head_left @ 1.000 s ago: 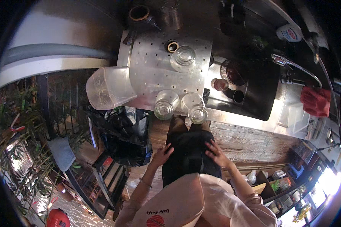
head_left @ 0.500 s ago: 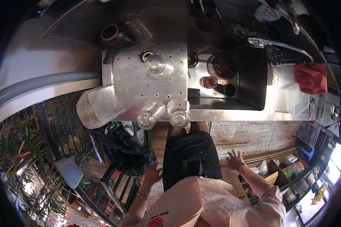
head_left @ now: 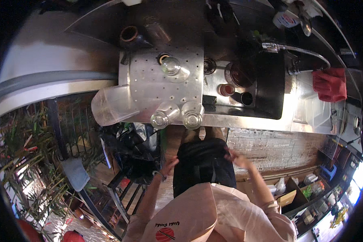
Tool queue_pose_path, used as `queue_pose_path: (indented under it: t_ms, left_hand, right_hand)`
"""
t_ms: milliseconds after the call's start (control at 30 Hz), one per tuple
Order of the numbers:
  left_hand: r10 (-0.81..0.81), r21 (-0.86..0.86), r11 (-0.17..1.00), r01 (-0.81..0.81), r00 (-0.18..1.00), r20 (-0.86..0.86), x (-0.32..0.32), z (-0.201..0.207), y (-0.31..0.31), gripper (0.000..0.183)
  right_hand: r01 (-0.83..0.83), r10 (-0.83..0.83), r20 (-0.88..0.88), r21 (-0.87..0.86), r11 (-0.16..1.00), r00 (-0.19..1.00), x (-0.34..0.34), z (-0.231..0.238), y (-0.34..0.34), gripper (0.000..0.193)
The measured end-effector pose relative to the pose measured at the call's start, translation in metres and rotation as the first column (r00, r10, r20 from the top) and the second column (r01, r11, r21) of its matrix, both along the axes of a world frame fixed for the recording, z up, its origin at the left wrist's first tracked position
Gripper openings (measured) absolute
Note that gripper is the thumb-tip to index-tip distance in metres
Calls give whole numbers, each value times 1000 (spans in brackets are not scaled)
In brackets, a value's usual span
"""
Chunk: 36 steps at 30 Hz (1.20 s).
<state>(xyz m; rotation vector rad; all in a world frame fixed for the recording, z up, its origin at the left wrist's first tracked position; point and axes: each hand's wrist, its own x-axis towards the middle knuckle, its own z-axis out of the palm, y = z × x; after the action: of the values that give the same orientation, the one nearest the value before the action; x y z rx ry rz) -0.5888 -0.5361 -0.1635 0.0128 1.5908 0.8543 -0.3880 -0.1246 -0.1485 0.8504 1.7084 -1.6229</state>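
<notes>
My left hand (head_left: 170,165) hangs beside my dark shorts, empty, its fingers stretched out. By the other side of the shorts is my right hand (head_left: 238,159), slightly blurred, fingers extended towards the cloth and nothing visible in them. Whether its fingertips touch the shorts I cannot tell. In front of me, two clear glasses (head_left: 160,119) (head_left: 192,118) stand at the near edge of a perforated steel drainboard (head_left: 149,80). Farther back on it are another clear glass (head_left: 171,67) and a dark jar with a brown rim (head_left: 130,34). A clear plastic container (head_left: 112,105) leans over the left corner.
The sink (head_left: 268,101) holds a reddish jar (head_left: 226,89), a dark cup (head_left: 245,98) and a dark round pot (head_left: 241,75). A hose faucet (head_left: 306,49) and a red cloth (head_left: 329,84) are to its right. A black bag (head_left: 137,147) and metal rack (head_left: 123,193) stand at my left.
Both hands have moved up and inward towards my shorts, the right one most. My view has shifted slightly, so the counter sits a little farther right. The glasses and sink items stay in place.
</notes>
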Motion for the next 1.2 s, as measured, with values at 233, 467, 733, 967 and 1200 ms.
queue_pose_path:
  t_ms: [233,467,733,967,1200]
  left_hand:
    - [127,-143,975,-169,956,-265,9,-26,68,66]
    - [370,221,905,-363,418,-830,-68,108,111,56]
    - [225,228,959,-170,-40,-974,-147,130,181,94]
    - [339,340,933,-118,-29,-940,-156,111,186,75]
    - [236,243,966,-86,-85,-968,-153,121,193,69]
  right_hand:
    - [-279,112,328,523,805,938,-73,21,-38,45]
    - [356,455,-591,788,502,666,-205,197,-22,32]
    - [-246,882,24,964,105,471,-303,206,-28,42]
    - [509,-445,-656,-106,854,610,-157,256,35,63]
    - [343,-844,-512,-830,439,-158,-25,255,60,85]
